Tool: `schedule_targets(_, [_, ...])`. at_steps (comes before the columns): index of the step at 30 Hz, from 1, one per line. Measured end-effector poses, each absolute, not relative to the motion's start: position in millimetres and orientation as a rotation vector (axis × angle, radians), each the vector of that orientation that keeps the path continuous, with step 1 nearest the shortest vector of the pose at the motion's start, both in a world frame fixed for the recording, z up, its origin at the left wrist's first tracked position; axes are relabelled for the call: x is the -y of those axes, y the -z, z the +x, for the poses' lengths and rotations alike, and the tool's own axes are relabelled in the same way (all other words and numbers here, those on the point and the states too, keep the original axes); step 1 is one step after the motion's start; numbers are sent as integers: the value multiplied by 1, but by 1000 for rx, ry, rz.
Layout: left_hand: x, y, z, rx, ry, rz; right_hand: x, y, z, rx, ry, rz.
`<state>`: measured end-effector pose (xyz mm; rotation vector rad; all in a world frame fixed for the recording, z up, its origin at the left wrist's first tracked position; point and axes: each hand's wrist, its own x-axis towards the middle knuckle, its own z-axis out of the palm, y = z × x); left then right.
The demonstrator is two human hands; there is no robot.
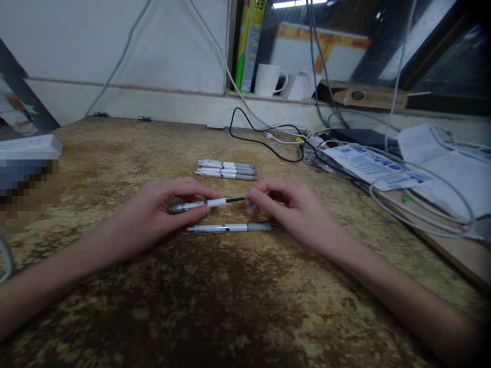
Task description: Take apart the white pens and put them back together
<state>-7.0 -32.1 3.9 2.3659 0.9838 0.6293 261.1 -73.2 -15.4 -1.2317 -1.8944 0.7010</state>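
Observation:
My left hand [164, 204] is closed around the clear and white barrel of a pen [217, 202], held level above the table. A dark refill [236, 200] sticks out of the barrel's right end. At the refill's tip, the thumb and fingers of my right hand [282, 199] are pinched together. A small greyish piece [251, 208] shows by those fingertips, partly hidden, perhaps the pen's grip. Just below both hands lies a whole white and grey pen [230, 228]. Beyond them, several similar pens [226, 169] rest side by side.
The worn wooden table [215, 306] spans the view. Tangled cables [422, 217] and printed papers [378, 164] lie at the right. A white box-like object [30, 146] is at the left edge. A white mug [269, 80] stands on the back ledge.

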Motion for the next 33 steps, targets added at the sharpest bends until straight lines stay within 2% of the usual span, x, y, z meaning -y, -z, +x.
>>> schedule_targets(13, [33,-9,-6,-1112,-646,2326,67,13,265,1508,-775,-1242])
schedule_targets(33, [34,-7,-4,-950,-665,2322,81,8,247,1630,-920,-1125])
